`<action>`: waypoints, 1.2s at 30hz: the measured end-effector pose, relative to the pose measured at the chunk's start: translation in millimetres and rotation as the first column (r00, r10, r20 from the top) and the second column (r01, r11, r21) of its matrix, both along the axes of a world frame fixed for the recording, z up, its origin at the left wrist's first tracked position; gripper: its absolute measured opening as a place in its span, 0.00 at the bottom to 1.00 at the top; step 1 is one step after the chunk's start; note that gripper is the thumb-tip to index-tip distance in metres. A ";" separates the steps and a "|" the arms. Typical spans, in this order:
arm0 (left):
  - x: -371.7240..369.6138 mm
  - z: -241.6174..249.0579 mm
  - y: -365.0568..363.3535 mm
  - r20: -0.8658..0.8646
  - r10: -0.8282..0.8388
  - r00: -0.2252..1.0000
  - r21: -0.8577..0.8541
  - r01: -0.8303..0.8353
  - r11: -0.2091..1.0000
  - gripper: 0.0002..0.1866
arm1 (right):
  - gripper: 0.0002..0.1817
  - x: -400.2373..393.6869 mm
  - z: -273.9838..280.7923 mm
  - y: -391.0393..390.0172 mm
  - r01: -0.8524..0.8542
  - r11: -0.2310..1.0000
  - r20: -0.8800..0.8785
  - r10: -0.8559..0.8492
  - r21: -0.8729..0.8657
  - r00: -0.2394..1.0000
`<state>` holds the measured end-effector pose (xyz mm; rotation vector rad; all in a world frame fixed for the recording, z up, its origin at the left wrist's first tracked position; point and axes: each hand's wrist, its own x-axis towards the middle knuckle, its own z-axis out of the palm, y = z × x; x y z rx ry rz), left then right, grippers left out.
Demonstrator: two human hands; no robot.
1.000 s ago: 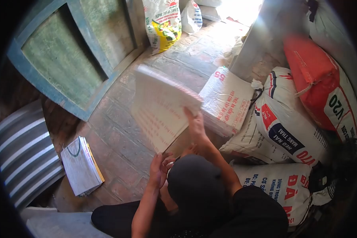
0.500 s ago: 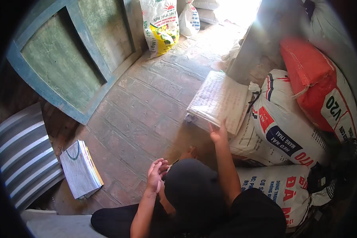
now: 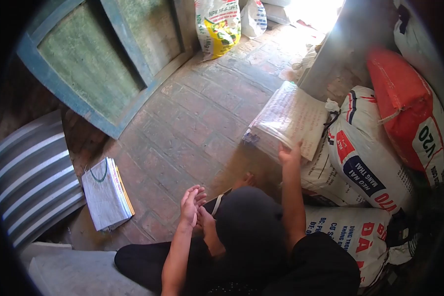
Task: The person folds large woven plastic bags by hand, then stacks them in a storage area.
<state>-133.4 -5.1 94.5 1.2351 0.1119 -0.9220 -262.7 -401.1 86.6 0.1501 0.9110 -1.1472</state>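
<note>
At the right of the head view, my right hand (image 3: 289, 154) grips the near edge of a stack of folded white woven sacks (image 3: 291, 116). The stack's printed top sheet catches the light, and my fingers under its edge are partly hidden. My left hand (image 3: 191, 203) is raised in front of me with its fingers apart and nothing in it. A bare foot (image 3: 244, 181) shows on the floor between my hands.
A smaller pile of folded sacks (image 3: 106, 195) lies left, beside a corrugated metal sheet (image 3: 39, 177). Full sacks (image 3: 365, 148), one a red sack (image 3: 399, 84), line the right side. A blue-green door (image 3: 98, 64) and a fertilizer bag (image 3: 219, 29) stand farther back.
The view has shifted, so the surroundings sit further right and slightly higher. My right hand stays at the stack's near edge, and the top sacks look a little more tilted. My left hand remains raised.
</note>
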 end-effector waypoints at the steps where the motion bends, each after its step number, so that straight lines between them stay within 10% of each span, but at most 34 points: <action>1: 2.1 2.2 0.3 -0.004 0.014 1.000 0.006 -0.014 1.000 0.19 | 0.31 -0.9 -3.6 -5.0 -0.007 1.000 0.014 0.007 0.000 1.000; 14: 46.3 -0.6 37.2 0.301 -0.200 0.933 0.253 0.124 0.960 0.16 | 0.28 -12.7 20.4 39.2 -0.318 0.948 0.100 0.318 -0.012 0.943; 17: 81.7 -4.9 73.7 0.643 -0.365 0.673 0.551 -0.076 0.831 0.14 | 0.23 -11.4 27.2 97.7 -0.597 0.800 0.072 0.600 -0.058 0.797; 23: 150.7 3.2 190.4 0.755 -0.491 0.434 0.633 -0.678 0.374 0.20 | 0.19 18.0 -43.0 136.8 -0.880 0.474 0.242 0.851 0.024 0.465; 27: 163.6 -24.9 238.0 0.498 -0.363 0.788 0.847 -0.532 0.007 0.33 | 0.22 36.8 -69.8 173.3 -0.944 0.328 0.248 0.918 -0.032 0.310; 36: 175.9 -73.3 270.9 0.750 -0.114 0.652 0.660 -0.750 0.052 0.17 | 0.22 35.0 -88.1 190.8 -0.946 0.324 0.358 0.880 0.029 0.312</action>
